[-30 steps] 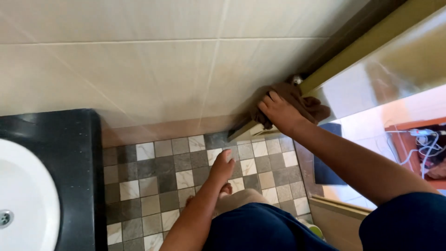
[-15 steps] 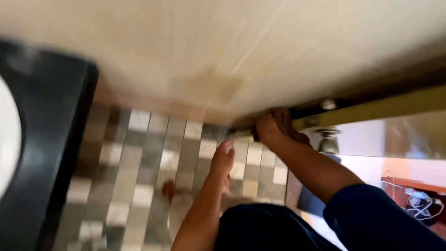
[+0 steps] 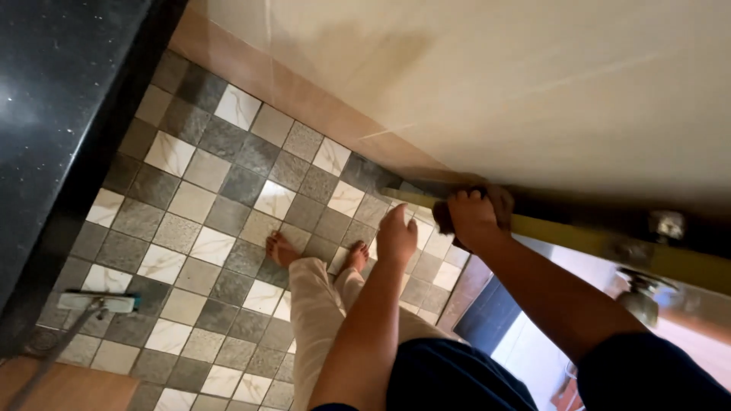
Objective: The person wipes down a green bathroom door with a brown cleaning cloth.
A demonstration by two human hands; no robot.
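- A tiled bathroom: checkered floor tiles in grey, white and beige, a pale wall beyond, a black countertop on the left.
- The right hand presses a dark cloth onto the yellowish door frame — fingers curled over it, gripping.
- The left hand hangs free beside it, fingers loosely bent, holding nothing.
- The frame's long axis runs from the floor corner out to the right; the cloth sits at its left end — most of the rail seems still unwiped.
- A mop head lies near left.
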